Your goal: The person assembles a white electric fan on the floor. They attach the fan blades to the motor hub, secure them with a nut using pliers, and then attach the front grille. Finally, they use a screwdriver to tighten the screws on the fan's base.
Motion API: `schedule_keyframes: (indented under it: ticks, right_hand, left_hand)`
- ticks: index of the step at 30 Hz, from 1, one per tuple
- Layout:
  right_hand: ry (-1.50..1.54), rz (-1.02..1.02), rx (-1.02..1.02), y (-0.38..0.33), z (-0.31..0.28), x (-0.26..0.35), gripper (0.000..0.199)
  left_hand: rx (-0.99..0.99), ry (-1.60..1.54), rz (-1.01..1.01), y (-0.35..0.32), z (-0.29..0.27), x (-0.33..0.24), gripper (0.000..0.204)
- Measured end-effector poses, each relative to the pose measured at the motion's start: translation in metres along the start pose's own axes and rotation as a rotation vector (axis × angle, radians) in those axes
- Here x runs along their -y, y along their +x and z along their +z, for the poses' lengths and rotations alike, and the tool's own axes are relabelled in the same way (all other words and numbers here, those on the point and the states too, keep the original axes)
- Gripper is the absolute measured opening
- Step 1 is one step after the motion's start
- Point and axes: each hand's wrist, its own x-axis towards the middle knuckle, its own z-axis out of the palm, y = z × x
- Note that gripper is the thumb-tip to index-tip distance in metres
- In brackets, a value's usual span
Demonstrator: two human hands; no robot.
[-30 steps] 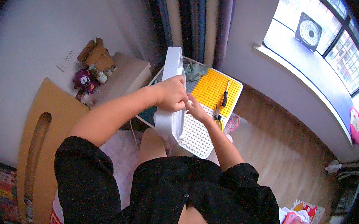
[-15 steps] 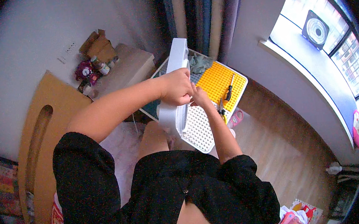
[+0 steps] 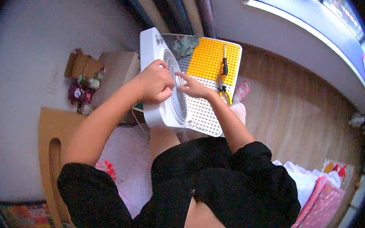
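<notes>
Head view: your left hand [image 3: 156, 81] is closed around the rim of a white square plastic box fan [image 3: 164, 83], propped on edge over a white-and-yellow studded table [image 3: 212, 59]. Your right hand [image 3: 193, 86] presses open fingertips to its grille. It looks light, rigid and smooth; grip the frame, not the thin grille.

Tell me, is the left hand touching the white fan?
Touching. The head view shows the left hand gripping the white fan over its round grille.
</notes>
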Motion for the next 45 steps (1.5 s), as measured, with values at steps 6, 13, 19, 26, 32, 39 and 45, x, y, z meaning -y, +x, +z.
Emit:
schedule_keyframes:
  ticks: [6,13,19,26,32,39,45]
  right_hand:
    - [-0.188,0.475,-0.001,0.023,-0.004,-0.022,0.073]
    - [0.063,-0.042,-0.078,-0.006,0.002,-0.019,0.058]
    - [0.302,0.057,-0.175,-0.008,-0.002,-0.025,0.066]
    - [0.009,0.311,0.114,0.014,-0.019,-0.012,0.064]
    - [-0.114,-0.389,-0.313,0.004,-0.004,-0.025,0.064]
    - [0.391,0.325,0.022,0.019,-0.003,-0.031,0.061]
    - [0.116,0.378,0.175,0.008,-0.018,0.006,0.070]
  left_hand:
    - [0.017,-0.050,0.005,0.018,-0.007,-0.006,0.010]
    - [0.094,-0.069,-0.068,0.013,-0.009,-0.011,0.017]
    - [0.059,-0.110,-0.076,0.021,-0.012,-0.020,0.008]
    - [0.060,-0.072,-0.052,0.026,-0.011,-0.017,0.008]
    - [0.043,-0.082,-0.064,0.021,-0.012,-0.015,0.008]
    - [0.067,-0.082,-0.069,0.024,-0.013,-0.018,0.008]
    - [0.078,-0.077,-0.066,0.022,-0.010,-0.014,0.011]
